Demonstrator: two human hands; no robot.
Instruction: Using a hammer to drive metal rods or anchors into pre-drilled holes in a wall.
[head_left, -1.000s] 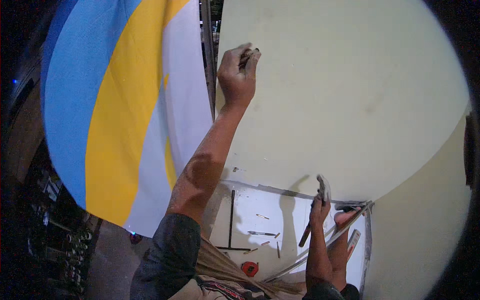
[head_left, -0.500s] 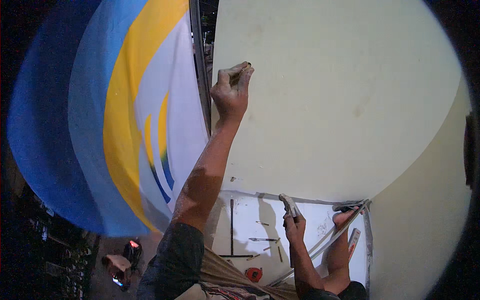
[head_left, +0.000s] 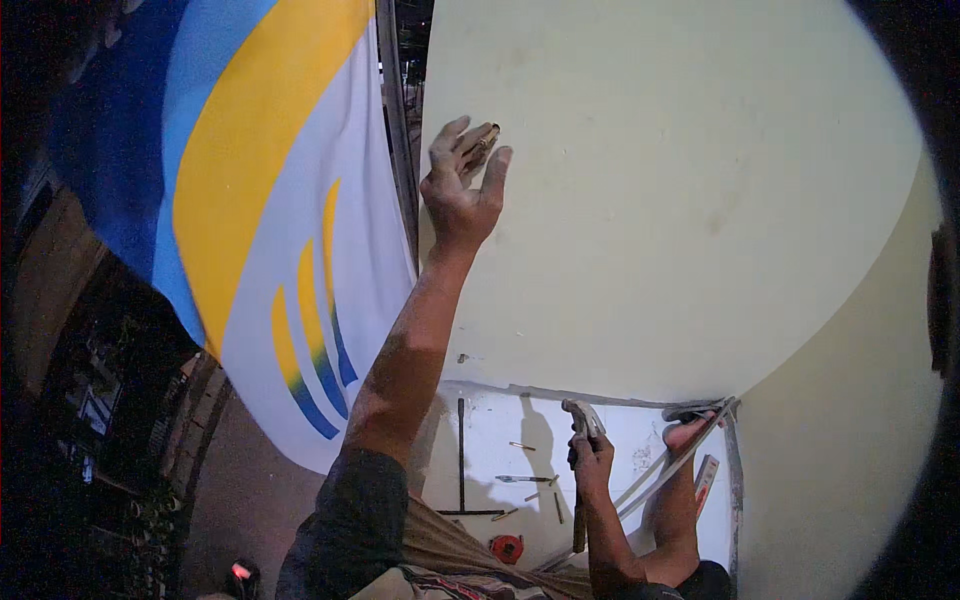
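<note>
High on the pale wall (head_left: 620,230), my left hand (head_left: 463,195) has its fingers and thumb spread. Among them is a short brass-coloured cylindrical piece (head_left: 486,139) with a dark end; whether it is fixed in the wall or touches the fingers, I cannot tell. My right hand (head_left: 594,462) is lower, over the white ledge (head_left: 625,415), wrapped round a hammer (head_left: 582,412). The hammer's head points up and its dark handle hangs below the fist.
On the ledge lie a dark rod with a crosspiece (head_left: 462,455), several small brass-coloured pieces (head_left: 559,508), a slim pen-like tool (head_left: 524,479) and a red tape measure (head_left: 507,548). My bare foot (head_left: 686,434) rests at right by a metal strip (head_left: 655,472). A coloured cloth banner (head_left: 250,190) hangs left.
The fingers of my left hand have spread from a pinch, and the brass-coloured piece stays in nearly the same place. The hammer has turned upright. The banner has swung, uncovering more ground below.
</note>
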